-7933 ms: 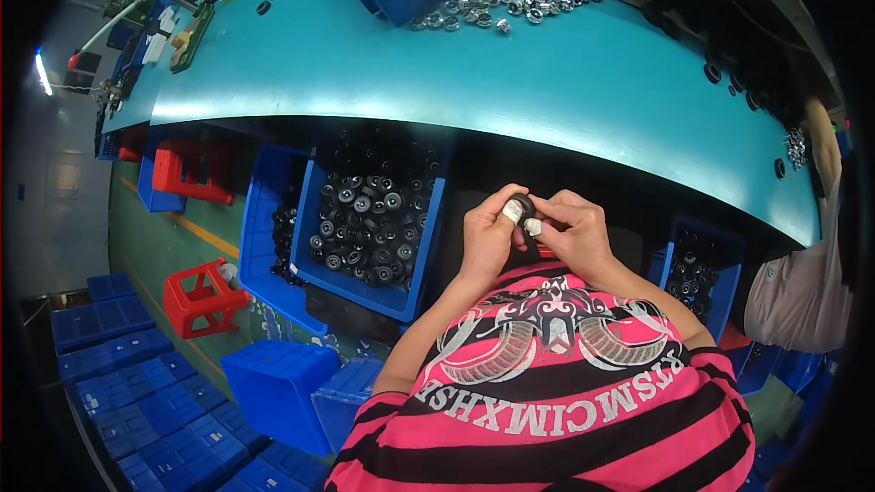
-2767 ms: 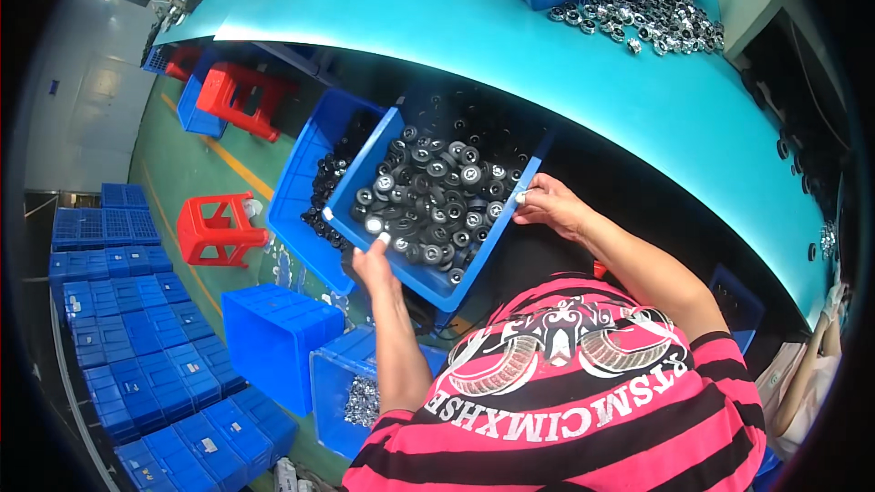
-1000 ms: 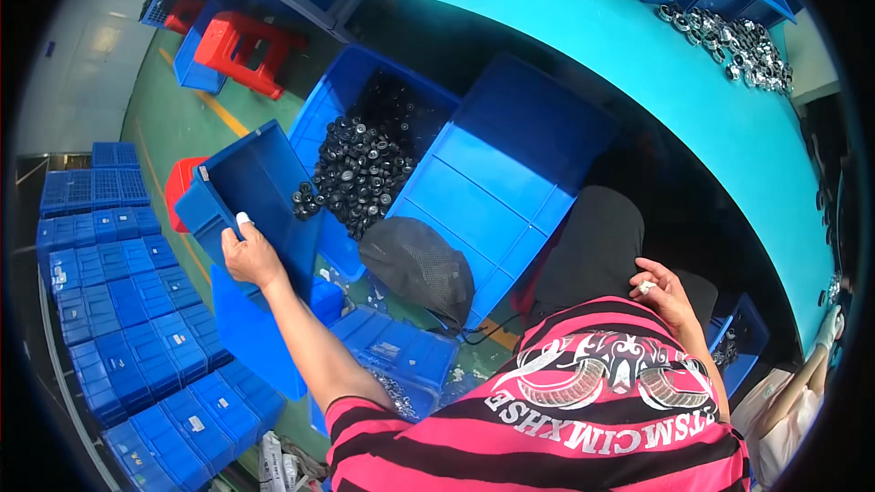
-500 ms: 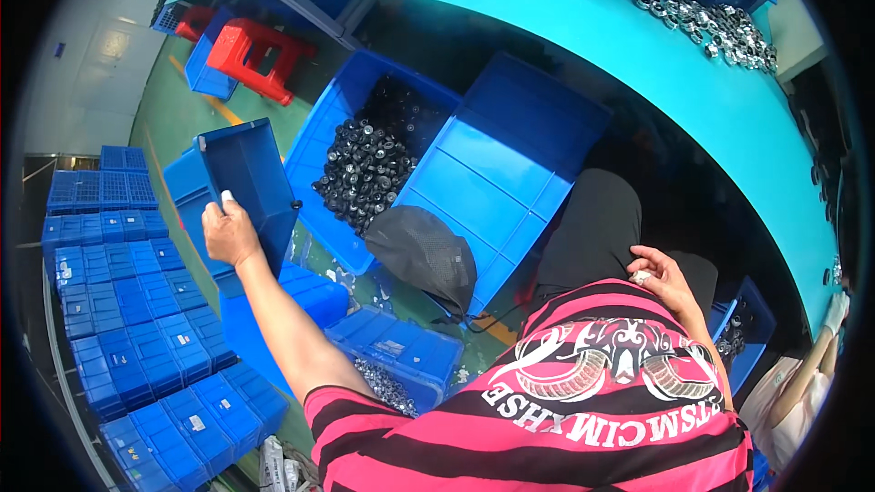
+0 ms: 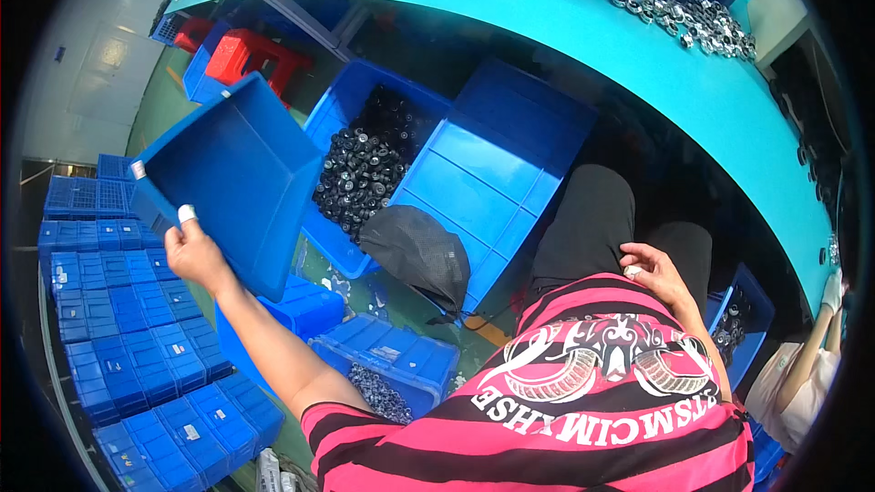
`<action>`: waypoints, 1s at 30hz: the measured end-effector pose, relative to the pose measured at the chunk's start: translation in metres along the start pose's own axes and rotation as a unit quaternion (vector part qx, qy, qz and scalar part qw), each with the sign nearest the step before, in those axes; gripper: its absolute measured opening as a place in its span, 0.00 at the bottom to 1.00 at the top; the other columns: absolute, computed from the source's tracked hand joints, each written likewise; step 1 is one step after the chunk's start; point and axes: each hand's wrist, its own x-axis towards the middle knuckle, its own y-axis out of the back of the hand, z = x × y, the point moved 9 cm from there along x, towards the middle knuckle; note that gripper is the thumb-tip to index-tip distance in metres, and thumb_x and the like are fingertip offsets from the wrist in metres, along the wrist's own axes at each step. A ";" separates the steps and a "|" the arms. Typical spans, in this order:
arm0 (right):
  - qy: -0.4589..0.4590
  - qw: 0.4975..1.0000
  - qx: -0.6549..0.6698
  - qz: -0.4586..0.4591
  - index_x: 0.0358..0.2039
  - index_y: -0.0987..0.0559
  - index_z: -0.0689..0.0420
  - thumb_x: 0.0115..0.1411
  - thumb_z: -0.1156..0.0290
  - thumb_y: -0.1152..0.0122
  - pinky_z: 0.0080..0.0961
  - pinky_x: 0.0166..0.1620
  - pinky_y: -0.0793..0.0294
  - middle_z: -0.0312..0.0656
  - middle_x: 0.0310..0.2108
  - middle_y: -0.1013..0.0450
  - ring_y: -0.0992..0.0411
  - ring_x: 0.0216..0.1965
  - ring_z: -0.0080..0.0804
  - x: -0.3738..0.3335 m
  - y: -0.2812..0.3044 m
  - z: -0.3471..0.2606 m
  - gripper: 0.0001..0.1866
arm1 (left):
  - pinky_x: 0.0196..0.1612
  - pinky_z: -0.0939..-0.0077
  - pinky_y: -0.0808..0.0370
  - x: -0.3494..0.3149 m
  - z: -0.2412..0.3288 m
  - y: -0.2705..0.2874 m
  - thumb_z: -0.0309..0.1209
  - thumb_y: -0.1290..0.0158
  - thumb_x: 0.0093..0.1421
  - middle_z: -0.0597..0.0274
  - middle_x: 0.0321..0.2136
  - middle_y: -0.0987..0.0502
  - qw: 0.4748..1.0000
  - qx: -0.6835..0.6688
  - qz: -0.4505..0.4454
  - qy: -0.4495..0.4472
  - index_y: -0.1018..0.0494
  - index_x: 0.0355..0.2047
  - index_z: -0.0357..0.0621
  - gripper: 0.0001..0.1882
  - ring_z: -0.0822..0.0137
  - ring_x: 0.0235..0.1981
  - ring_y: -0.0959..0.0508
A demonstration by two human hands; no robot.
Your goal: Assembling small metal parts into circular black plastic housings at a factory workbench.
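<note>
My left hand (image 5: 196,255) grips the rim of a blue plastic bin (image 5: 241,173), with a white cover on the thumb. The bin is tilted in the air, and nothing shows inside it. Beyond it, a larger blue crate (image 5: 342,251) on the floor holds a heap of small black round parts (image 5: 360,173). Against my black trousers, at the lap, rests my right hand (image 5: 653,271). Its fingers are curled in, with white on the thumb; whether anything lies inside them is hidden.
A blue crate (image 5: 492,173) with a dark cloth (image 5: 419,251) stands before me. Stacked blue crates (image 5: 137,310) fill the left. Red stools (image 5: 251,55) stand farther off. The turquoise table (image 5: 510,0) carries shiny metal parts (image 5: 688,23). Another person's gloved hand (image 5: 832,292) is at far right.
My left hand has moved slightly left and down, and the bin has turned so that its inside faces more toward me. My right hand has barely moved.
</note>
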 end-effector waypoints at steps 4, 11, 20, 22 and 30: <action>0.001 1.000 -0.013 -0.003 0.62 0.25 0.61 0.60 0.80 0.36 0.20 0.51 0.23 0.37 0.46 0.23 0.23 0.44 0.22 -0.002 -0.005 -0.007 0.28 | 0.21 0.71 0.50 -0.004 0.024 0.017 0.33 0.38 0.67 0.76 0.15 0.44 0.981 -0.156 -0.006 0.114 0.44 0.15 0.47 0.29 0.79 0.20 0.47; 0.032 0.998 -0.046 -0.019 0.61 0.23 0.60 0.59 0.78 0.33 0.24 0.54 0.22 0.41 0.48 0.23 0.22 0.47 0.26 0.004 -0.002 -0.016 0.28 | 0.30 0.73 0.27 -0.070 0.047 -0.022 0.31 0.44 0.70 0.65 0.24 0.26 0.883 -0.391 -0.105 0.238 0.30 0.24 0.41 0.16 0.72 0.26 0.27; 0.062 0.992 -0.103 -0.028 0.60 0.21 0.57 0.58 0.71 0.28 0.24 0.51 0.22 0.38 0.44 0.19 0.22 0.44 0.24 0.012 -0.001 0.001 0.28 | 0.43 0.64 0.17 -0.253 0.068 -0.120 0.33 0.48 0.72 0.53 0.40 0.19 0.688 -0.519 -0.193 0.470 0.23 0.43 0.33 0.13 0.60 0.38 0.17; 0.079 0.990 -0.116 -0.034 0.59 0.21 0.56 0.58 0.70 0.28 0.24 0.51 0.21 0.38 0.44 0.19 0.21 0.43 0.24 0.014 -0.002 -0.003 0.28 | 0.44 0.63 0.17 -0.297 0.064 -0.140 0.33 0.49 0.72 0.52 0.41 0.19 0.651 -0.538 -0.202 0.495 0.23 0.44 0.32 0.14 0.59 0.39 0.17; 0.127 0.954 -0.271 -0.014 0.58 0.20 0.56 0.59 0.64 0.30 0.29 0.51 0.20 0.44 0.45 0.19 0.19 0.43 0.33 -0.002 -0.004 -0.029 0.26 | 0.51 0.58 0.20 -0.430 -0.037 -0.161 0.35 0.48 0.71 0.48 0.49 0.21 0.578 -0.472 -0.206 0.633 0.25 0.52 0.32 0.18 0.54 0.46 0.19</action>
